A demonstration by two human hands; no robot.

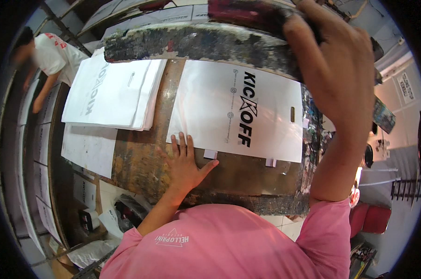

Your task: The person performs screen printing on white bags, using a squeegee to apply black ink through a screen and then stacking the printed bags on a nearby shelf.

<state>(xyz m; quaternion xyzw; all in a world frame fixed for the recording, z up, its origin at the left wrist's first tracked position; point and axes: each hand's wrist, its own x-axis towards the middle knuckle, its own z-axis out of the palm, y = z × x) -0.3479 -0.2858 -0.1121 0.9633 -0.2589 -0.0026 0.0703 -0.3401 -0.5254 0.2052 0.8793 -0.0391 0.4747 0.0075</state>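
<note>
A person in a pink shirt leans over a worn, paint-stained wooden work table. Their left hand lies flat, palm down, fingers spread, on the table top, with the fingertips touching the lower left edge of a white plastic bag; it grips nothing. The bag lies flat in the middle of the table, printed in black, with a slot handle cut near its right end. Small white tape tabs peek out just beside its lower edge.

The right hand is raised above the table's right side, fingers closed around the edge of a long, ink-crusted frame, which is tilted up over the far edge of the bag. The frame's surface is smeared with dark and red ink.

To the left of the bag sits a stack of white bags, near it but not touching. More white sheets hang off the table's left edge. At the far left, another person in a white shirt bends over a long bench.
</note>
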